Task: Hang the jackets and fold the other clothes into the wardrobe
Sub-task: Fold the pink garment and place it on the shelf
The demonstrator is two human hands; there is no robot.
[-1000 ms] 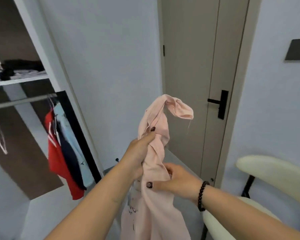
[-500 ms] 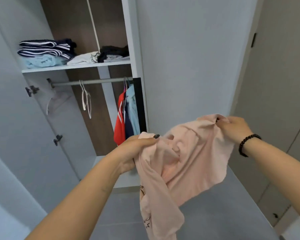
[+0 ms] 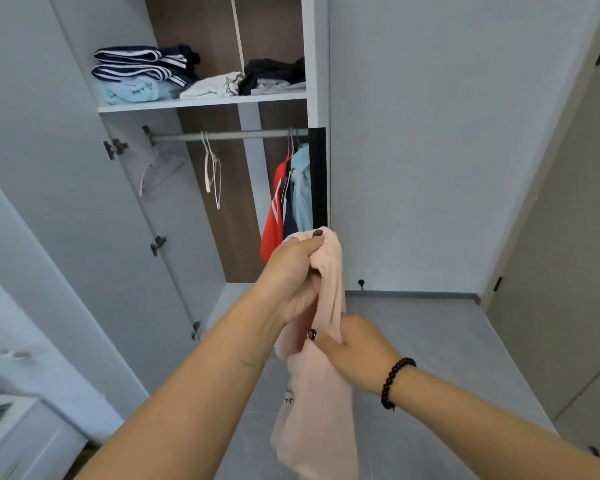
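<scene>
At the centre of the frame, the left hand (image 3: 293,271) is gripping the bunched top of a pink garment (image 3: 321,393), and just below it the right hand (image 3: 355,348) is clasping the cloth too. The garment is hanging toward the bottom edge, in front of the open wardrobe (image 3: 317,64) at upper left.

The left hand (image 3: 293,271) is gripping the pink garment's (image 3: 317,403) top, the right hand (image 3: 357,351) is pinching it lower, before the open wardrobe (image 3: 317,64).
</scene>
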